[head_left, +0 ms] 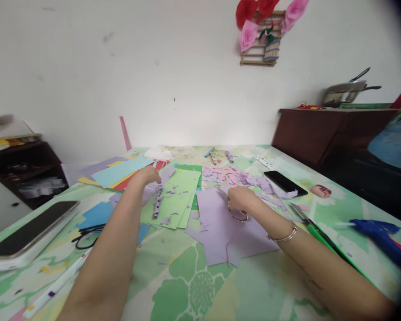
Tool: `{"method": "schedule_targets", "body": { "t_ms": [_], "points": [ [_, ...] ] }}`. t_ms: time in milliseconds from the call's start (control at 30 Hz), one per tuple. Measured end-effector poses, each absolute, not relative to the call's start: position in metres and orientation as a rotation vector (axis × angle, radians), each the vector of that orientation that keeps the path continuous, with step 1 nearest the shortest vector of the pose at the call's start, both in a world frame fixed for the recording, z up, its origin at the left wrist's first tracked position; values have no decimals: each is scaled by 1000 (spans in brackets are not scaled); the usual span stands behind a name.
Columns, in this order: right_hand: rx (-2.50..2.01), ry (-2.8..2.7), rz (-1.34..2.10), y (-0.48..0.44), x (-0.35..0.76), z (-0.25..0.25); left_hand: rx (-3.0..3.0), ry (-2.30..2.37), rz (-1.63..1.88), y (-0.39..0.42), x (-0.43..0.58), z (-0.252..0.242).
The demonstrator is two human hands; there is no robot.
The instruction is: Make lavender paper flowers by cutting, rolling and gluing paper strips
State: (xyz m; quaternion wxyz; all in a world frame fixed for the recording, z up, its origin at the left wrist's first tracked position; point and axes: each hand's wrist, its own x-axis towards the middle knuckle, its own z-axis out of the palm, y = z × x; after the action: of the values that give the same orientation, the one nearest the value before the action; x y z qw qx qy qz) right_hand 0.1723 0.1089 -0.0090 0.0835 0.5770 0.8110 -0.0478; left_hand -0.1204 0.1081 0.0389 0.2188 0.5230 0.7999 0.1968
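Observation:
My left hand (149, 174) reaches far across the table, its fingers curled down onto the edge of a lilac paper piece (167, 174) lying on light green sheets (177, 196). Just below it lies a thin rolled paper stick with dots (157, 204). My right hand (241, 197), a bangle on its wrist, rests closed on a large lilac sheet (217, 232). It grips small scissors with gold loops (238, 215). Pink and lilac paper scraps (227, 174) are heaped just beyond this hand.
A black phone (285, 183), green-handled scissors (317, 232) and a blue glue gun (381, 234) lie at the right. On the left are a tablet (30, 232), a black looped object (87, 235) and stacked coloured paper (120, 171). A dark cabinet (321, 129) stands at the back right.

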Motion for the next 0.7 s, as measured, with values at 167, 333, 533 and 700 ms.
{"method": "schedule_targets", "body": {
  "t_ms": [167, 333, 533, 700],
  "points": [
    [1728, 2350, -99, 106, 168, -13, 1405, 2186, 301, 105, -126, 32],
    [1734, 2350, -75, 105, 166, -13, 1407, 2110, 147, 106, -123, 27],
    [1743, 2372, -94, 105, 166, -13, 1419, 2089, 71, 108, -117, 25],
    [1804, 2376, -138, 105, 166, -12, 1431, 2114, 108, 112, -113, 22]
  ]
}}
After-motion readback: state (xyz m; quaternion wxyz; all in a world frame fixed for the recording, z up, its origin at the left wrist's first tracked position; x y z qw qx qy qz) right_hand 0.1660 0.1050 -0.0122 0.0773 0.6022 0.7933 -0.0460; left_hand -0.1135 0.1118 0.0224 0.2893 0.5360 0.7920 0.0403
